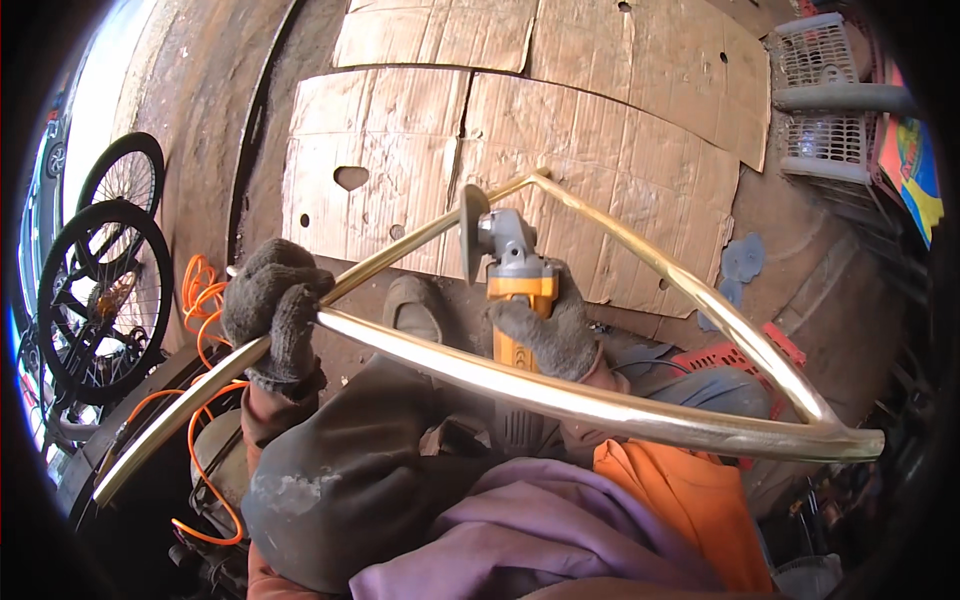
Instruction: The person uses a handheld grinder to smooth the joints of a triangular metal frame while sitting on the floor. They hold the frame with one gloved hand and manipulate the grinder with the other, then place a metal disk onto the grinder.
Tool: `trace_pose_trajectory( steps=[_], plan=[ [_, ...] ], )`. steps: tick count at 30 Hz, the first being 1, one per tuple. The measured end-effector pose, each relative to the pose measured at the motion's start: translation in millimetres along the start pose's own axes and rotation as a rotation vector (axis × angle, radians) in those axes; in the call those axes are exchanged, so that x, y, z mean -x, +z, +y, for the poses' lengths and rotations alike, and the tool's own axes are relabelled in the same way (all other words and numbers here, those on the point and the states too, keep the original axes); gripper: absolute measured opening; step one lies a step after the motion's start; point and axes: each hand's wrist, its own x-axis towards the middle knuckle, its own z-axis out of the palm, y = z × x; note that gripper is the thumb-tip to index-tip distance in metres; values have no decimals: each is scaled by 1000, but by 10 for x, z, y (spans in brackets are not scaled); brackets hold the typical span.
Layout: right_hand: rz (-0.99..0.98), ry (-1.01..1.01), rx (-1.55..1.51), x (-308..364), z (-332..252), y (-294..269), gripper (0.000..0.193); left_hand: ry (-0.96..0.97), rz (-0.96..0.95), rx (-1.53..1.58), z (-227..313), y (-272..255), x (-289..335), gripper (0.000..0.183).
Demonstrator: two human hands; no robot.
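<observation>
Cardboard sheets (520, 130): floor cover. Brass frame (560, 395): triangular, across the knees, steadied by left hand (272, 310), gloved fingers wrapped round a tube. Grinder (515, 275): right hand (545, 335) clenched on its body, disc against frame's upper tube.

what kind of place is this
Probably a metalworking or bike repair workshop. Gloved hands hold an angle grinder against a shiny brass-coloured bent tube frame, flattened cardboard covers the dirty floor, and bicycle wheels lean at the left.
</observation>
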Motion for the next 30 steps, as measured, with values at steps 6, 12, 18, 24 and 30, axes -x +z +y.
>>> trace_pose_trajectory(
  steps=[6,12,18,24,30],
  plan=[
    [87,24,75,-121,79,-180,49,-18,12,11,51,-6,-57,24],
    [123,-45,91,-247,163,-303,49,-29,8,17,-4,-23,-32,24],
    [141,-83,54,-362,287,-417,49,-37,0,27,15,-27,-51,25],
    [173,-52,19,-368,256,-396,45,-47,16,31,8,-22,-38,25],
    [165,-52,17,-407,255,-435,43,-35,21,39,-16,-37,-24,24]
  ],
)
